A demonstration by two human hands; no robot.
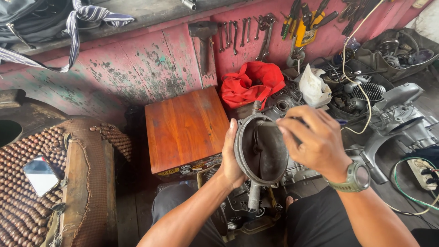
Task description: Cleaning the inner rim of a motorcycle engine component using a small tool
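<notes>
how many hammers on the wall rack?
1. The hammer hangs head-up on the pink wall, left of the row of wrenches and above the wooden box. Others may be hidden beyond the frame.

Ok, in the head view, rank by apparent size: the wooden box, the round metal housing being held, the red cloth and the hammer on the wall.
1. Wooden box.
2. Round metal housing and red cloth: too alike to rank, and the housing is nearer the camera.
3. Hammer.
</notes>
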